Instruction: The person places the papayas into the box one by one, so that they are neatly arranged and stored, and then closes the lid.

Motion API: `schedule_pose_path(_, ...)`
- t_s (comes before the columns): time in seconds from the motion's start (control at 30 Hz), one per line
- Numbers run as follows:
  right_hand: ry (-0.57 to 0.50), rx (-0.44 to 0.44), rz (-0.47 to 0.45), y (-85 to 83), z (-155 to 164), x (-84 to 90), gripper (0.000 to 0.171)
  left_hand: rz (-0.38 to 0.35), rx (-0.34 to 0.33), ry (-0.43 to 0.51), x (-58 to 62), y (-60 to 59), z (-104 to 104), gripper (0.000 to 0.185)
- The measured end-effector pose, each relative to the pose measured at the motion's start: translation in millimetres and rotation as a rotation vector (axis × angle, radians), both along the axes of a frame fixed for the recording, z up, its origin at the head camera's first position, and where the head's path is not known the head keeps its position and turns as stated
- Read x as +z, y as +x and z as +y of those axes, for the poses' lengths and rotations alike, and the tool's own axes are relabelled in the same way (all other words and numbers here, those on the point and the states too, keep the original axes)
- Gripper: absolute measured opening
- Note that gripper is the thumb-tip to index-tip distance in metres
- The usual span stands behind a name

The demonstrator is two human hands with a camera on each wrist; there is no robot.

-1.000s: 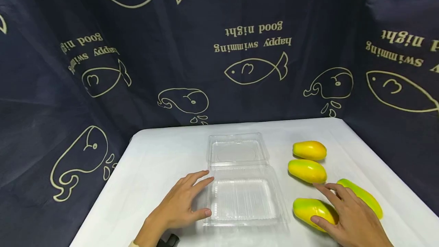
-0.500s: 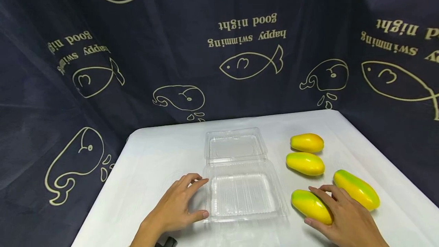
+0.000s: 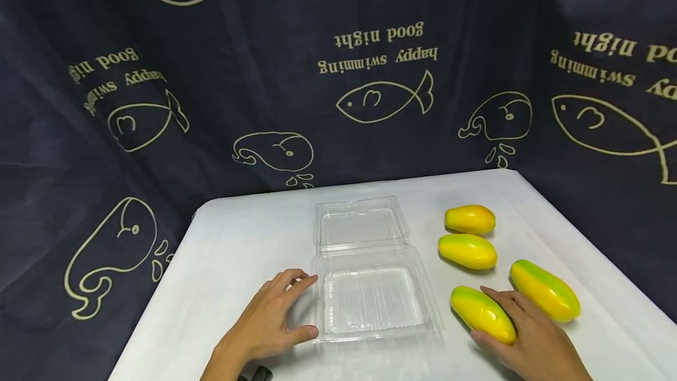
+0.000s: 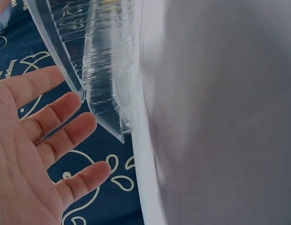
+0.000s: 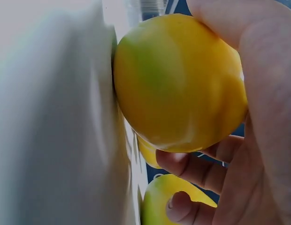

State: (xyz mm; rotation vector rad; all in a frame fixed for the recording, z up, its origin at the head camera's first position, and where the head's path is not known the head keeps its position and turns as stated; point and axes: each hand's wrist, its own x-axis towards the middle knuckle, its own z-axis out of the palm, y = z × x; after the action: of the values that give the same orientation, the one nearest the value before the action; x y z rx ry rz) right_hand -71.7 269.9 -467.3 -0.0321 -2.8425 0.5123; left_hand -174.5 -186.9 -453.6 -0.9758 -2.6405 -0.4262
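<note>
My right hand (image 3: 534,334) grips the nearest yellow-green papaya (image 3: 483,314), its thumb on the near side and fingers round the far side. In the right wrist view the held papaya (image 5: 178,84) fills the space between thumb and fingers, right against the white cloth. A clear plastic clamshell box (image 3: 375,334) lies with its lid (image 3: 362,225) folded back, in the middle of the table. My left hand (image 3: 270,316) is at the box's left edge, fingers spread and holding nothing. In the left wrist view those fingertips (image 4: 84,126) overlap the box wall.
Farther right lie three more papayas: one beside my right hand (image 3: 545,291), one beyond it (image 3: 468,251) and the farthest one (image 3: 469,219). A white cloth covers the table (image 3: 248,234). A dark fish-print curtain (image 3: 296,93) hangs behind and at both sides.
My right thumb and fingers have closed round the nearest papaya, which has turned slightly. The papaya to its right has rolled, showing more yellow. The head view has shifted a little; my left hand stays by the box.
</note>
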Motion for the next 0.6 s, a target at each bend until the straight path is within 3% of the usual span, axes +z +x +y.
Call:
schedule_pose_path(0.2, -0.105, 0.008, -0.081, -0.2, 7, -4.7, 0.091, 0.001, -0.003, -0.008, -0.6, 0.0, 0, 0.085)
schedule_pose_path(0.4, -0.153, -0.011, -0.200, -3.9, 13, -8.4, 0.104, -0.068, 0.005, 0.015, -2.3, 1.3, -1, 0.089)
schedule_pose_path(0.6, -0.140, 0.005, -0.190, -4.6, 15, -12.3, 0.104, -0.076, -0.025, 0.035, -6.9, 1.5, -2, 0.091)
